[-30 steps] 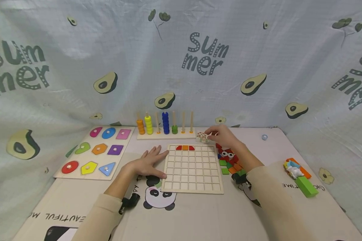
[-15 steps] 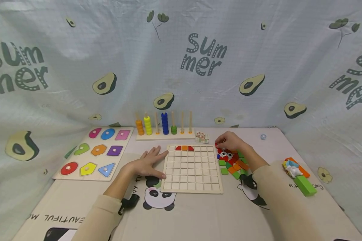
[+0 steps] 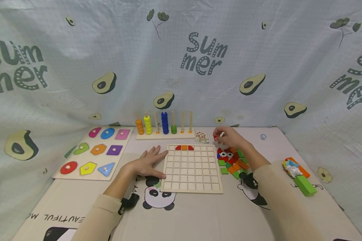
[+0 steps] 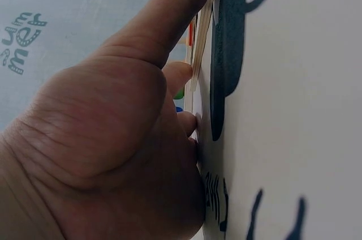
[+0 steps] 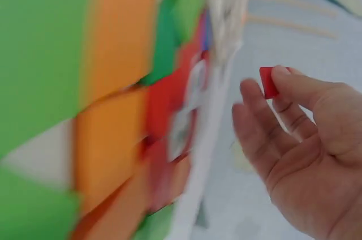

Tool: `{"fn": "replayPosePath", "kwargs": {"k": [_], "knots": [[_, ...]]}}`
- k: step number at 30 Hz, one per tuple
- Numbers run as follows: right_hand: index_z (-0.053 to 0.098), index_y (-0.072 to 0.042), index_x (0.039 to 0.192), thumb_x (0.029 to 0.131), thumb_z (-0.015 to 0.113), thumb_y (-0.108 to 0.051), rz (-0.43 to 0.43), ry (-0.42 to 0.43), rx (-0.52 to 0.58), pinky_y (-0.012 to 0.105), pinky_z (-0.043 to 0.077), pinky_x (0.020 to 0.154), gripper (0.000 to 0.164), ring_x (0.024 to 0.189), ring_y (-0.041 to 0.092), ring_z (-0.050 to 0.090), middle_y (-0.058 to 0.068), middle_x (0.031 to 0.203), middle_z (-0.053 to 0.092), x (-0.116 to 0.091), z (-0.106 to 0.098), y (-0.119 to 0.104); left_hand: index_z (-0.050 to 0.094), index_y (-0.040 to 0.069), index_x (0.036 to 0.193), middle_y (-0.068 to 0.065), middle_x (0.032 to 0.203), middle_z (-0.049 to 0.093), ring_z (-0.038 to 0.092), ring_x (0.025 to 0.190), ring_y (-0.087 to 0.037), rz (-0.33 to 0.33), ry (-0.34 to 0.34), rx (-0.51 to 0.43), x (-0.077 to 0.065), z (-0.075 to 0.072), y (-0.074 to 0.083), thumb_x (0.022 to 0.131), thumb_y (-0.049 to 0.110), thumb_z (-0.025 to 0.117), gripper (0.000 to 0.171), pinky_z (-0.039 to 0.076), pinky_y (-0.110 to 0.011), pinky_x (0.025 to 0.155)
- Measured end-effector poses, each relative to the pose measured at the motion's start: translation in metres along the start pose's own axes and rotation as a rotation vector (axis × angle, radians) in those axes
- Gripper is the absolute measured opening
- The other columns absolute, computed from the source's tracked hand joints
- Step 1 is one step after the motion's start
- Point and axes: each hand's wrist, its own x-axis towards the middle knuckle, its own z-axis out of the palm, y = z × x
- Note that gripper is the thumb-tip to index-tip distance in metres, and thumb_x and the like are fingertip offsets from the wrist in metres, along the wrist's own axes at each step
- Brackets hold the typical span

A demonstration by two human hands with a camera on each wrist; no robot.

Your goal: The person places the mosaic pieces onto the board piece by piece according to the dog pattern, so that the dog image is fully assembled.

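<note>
A wooden grid board (image 3: 190, 170) lies in the middle of the table, with two red pieces and an orange square (image 3: 184, 147) in its top row. My left hand (image 3: 149, 162) rests flat with fingers spread, its thumb and index fingertip at the board's left edge. Between thumb and fingertips, my right hand (image 3: 227, 136) pinches a small red tile (image 5: 268, 82), held above the table beyond the board's top right corner. Below that hand spreads a pile of red, green and orange tiles (image 3: 236, 166), some bearing white eyes. A patterned card (image 3: 202, 137) lies left of the right hand.
At the back stands a peg rack (image 3: 166, 136) with coloured beads. A shape puzzle board (image 3: 92, 157) lies on the left. Off to the right are a green block (image 3: 305, 186), a small toy figure (image 3: 293, 169) and a small blue ring (image 3: 263, 137).
My right hand let go of the patterned card, moved right to the tile pile, and rose slightly with a red tile. The left hand has stayed in place.
</note>
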Motion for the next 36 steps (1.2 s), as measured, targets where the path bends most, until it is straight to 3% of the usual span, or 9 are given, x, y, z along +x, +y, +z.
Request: {"fn": "replayPosePath", "kwargs": {"k": [4,7,15,23,29,36], "knots": [[0.066,-0.004,0.108,0.094,0.061,-0.008,-0.063,-0.026,0.078,0.046,0.058,0.071,0.015,0.081,0.033,0.066,0.009,0.096,0.063,0.012,0.005,-0.026,0.020,0.028,0.154,-0.012,0.161,0.000,-0.008,0.147,-0.034,0.006,0.006,-0.005,0.000,0.000,0.000,0.070,0.069,0.069,0.105,-0.005,-0.057,0.115],[0.069,-0.008,0.106,0.092,0.064,-0.007,-0.080,-0.061,0.112,0.047,0.056,0.077,0.015,0.086,0.033,0.066,0.005,0.097,0.069,0.027,0.017,-0.047,0.020,0.027,0.154,-0.013,0.161,0.000,-0.008,0.147,-0.035,0.012,0.007,-0.017,0.000,-0.001,0.000,0.071,0.068,0.070,0.105,-0.005,-0.058,0.115],[0.073,-0.008,0.093,0.087,0.068,-0.002,-0.155,-0.162,0.083,0.027,0.055,0.073,0.010,0.081,0.014,0.064,0.001,0.089,0.071,0.063,0.071,-0.092,0.019,0.027,0.155,-0.012,0.161,-0.001,-0.009,0.147,-0.034,-0.007,-0.010,-0.020,-0.002,-0.002,0.001,0.071,0.069,0.069,0.106,-0.007,-0.057,0.115],[0.072,-0.004,0.087,0.082,0.073,0.000,-0.145,-0.227,0.043,0.023,0.050,0.060,0.006,0.067,0.011,0.060,0.002,0.077,0.070,0.076,0.108,-0.107,0.018,0.024,0.155,-0.013,0.161,-0.001,-0.009,0.147,-0.034,0.013,-0.014,-0.016,-0.001,-0.003,0.000,0.072,0.068,0.069,0.107,-0.007,-0.059,0.114],[0.073,-0.008,0.083,0.082,0.074,-0.003,-0.118,-0.246,-0.016,0.022,0.049,0.063,0.006,0.069,0.008,0.060,-0.002,0.076,0.069,0.076,0.114,-0.107,0.018,0.025,0.155,-0.012,0.161,-0.001,-0.009,0.147,-0.033,0.004,-0.018,-0.022,-0.001,-0.003,0.001,0.071,0.068,0.069,0.107,-0.007,-0.058,0.115],[0.074,-0.010,0.088,0.084,0.070,-0.003,-0.154,-0.269,-0.119,0.022,0.049,0.068,0.008,0.074,0.008,0.059,0.000,0.084,0.070,0.075,0.116,-0.109,0.017,0.025,0.155,-0.013,0.161,-0.001,-0.008,0.147,-0.034,0.009,-0.010,-0.011,0.000,-0.002,-0.001,0.071,0.068,0.069,0.107,-0.006,-0.059,0.114]]}}
